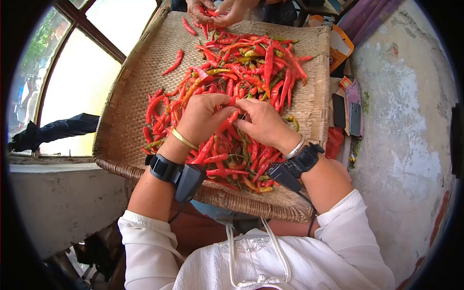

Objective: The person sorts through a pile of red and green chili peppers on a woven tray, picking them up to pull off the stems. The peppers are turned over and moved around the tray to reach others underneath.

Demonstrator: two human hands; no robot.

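A wide woven basket tray point(137, 72) lies before me, bearing a large heap of red chili peppers point(212, 157), some of them yellowish or green. Over the middle of the heap my left hand point(205, 116) pinches a red chili pepper point(232, 101) between thumb and fingers. My right hand point(266, 121) meets it from the other side, its fingertips closed on the same pepper near its end. Parts of that pepper are hidden by my fingers. One loose chili point(173, 63) rests apart on the bare weave at the left.
Across the tray, another person's hands point(222, 12) hold red chilies. Two phones point(355, 118) lie on the right beside a cardboard box point(340, 46) and the worn wall point(401, 121). A window point(72, 92) and a dark folded umbrella point(63, 130) are at the left.
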